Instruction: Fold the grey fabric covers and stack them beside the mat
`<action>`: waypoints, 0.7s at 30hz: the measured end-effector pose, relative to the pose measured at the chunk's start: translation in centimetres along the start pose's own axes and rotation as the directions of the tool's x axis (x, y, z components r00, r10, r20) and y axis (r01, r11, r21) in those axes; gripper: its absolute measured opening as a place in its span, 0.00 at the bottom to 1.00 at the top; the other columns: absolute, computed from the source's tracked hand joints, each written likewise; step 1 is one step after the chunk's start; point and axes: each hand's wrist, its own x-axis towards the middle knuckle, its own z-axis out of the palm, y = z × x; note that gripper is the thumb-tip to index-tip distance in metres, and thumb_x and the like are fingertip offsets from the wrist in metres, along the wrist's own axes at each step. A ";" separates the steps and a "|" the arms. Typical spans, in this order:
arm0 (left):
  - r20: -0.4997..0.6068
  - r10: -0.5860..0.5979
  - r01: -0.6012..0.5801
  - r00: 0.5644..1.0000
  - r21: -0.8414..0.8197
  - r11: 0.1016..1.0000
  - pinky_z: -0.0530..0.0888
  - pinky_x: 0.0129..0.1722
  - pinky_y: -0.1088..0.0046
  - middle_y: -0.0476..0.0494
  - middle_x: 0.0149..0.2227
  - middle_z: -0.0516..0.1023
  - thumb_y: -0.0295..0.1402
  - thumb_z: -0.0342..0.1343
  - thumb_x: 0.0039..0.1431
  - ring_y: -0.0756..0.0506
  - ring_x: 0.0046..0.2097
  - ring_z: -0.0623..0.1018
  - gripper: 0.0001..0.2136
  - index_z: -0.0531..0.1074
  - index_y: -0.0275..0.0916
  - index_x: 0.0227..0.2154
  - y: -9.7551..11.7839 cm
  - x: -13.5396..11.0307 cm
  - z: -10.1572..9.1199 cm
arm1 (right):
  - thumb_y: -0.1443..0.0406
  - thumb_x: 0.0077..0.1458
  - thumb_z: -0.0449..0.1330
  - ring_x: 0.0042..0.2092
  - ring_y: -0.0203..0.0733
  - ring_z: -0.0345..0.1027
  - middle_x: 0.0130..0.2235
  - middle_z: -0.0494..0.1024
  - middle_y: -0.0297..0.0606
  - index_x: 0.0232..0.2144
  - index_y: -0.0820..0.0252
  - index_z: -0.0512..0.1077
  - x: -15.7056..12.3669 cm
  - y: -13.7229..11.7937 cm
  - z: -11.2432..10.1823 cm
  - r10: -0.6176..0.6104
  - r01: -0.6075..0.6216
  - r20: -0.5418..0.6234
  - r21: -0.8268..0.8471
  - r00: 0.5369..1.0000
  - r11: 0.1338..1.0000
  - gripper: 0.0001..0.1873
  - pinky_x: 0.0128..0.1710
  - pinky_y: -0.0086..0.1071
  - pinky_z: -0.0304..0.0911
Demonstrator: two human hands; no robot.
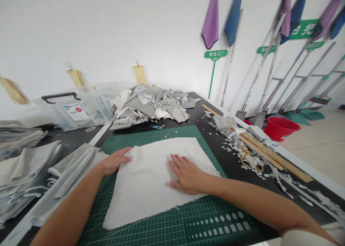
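Observation:
A white piece of cloth [151, 177] with frayed edges lies spread over a green cutting mat [215, 222] with a printed grid. My right hand [185, 174] rests flat on the middle of the cloth, fingers stretched out. At the cloth's upper left corner, my left hand [115, 161] holds the edge between thumb and fingers; part of its fingertips is hidden by the fabric. Folded grey cloths [72, 167] lie on the table just left of the mat.
Behind the mat is a heap of grey cloth pieces [153, 104], beside a clear plastic box [78, 109]. Blue thread snips [156, 127] lie at the mat's far edge. Wooden rulers [285, 163], gold-handled scissors [245, 158] and fabric scraps [231, 140] lie right; a red bucket [280, 129] stands beyond.

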 end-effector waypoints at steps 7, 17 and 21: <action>-0.048 -0.010 0.012 0.999 0.043 0.999 0.73 0.42 0.66 0.38 0.50 0.72 0.37 0.65 0.39 0.39 0.45 0.75 0.39 0.59 0.39 0.57 0.1 0.1 0.4 | 0.42 0.56 0.37 0.65 0.56 0.26 0.65 0.33 0.53 0.63 0.70 0.42 -0.5 -1.5 -0.2 -0.029 0.027 0.018 0.108 0.999 0.994 0.45 0.61 0.49 0.33; -0.265 0.034 -0.003 0.964 0.115 0.993 0.73 0.28 0.68 0.41 0.37 0.78 0.37 0.64 0.42 0.43 0.30 0.78 0.42 0.51 0.43 0.61 -0.5 1.3 -0.6 | 0.43 0.56 0.40 0.65 0.53 0.29 0.65 0.39 0.51 0.63 0.66 0.44 -0.4 -0.5 0.0 -0.160 0.137 0.094 0.211 0.983 0.968 0.43 0.62 0.47 0.31; -0.328 0.061 -0.016 0.943 0.140 0.990 0.71 0.25 0.71 0.40 0.35 0.78 0.36 0.63 0.43 0.44 0.27 0.77 0.41 0.52 0.41 0.61 -0.5 1.5 -1.2 | 0.43 0.56 0.39 0.65 0.53 0.30 0.65 0.40 0.48 0.63 0.64 0.45 -0.5 -0.3 0.1 -0.149 0.130 0.087 0.196 0.985 0.972 0.42 0.62 0.46 0.31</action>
